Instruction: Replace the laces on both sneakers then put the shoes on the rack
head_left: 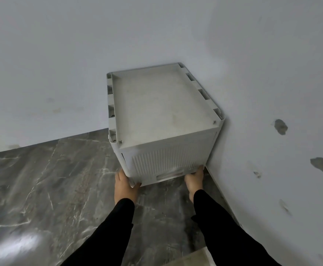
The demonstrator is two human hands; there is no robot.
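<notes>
Head view looks down on a pale grey plastic box-shaped rack, standing on the dark shiny marble floor in the corner of the white walls. Its inside is hidden. Its top is flat and smudged; its front has thin ribs. The left hand grips the low front corner, fingers curled round it. The right hand touches the low front edge, but its fingers are tucked under, so I cannot tell if they hold.
</notes>
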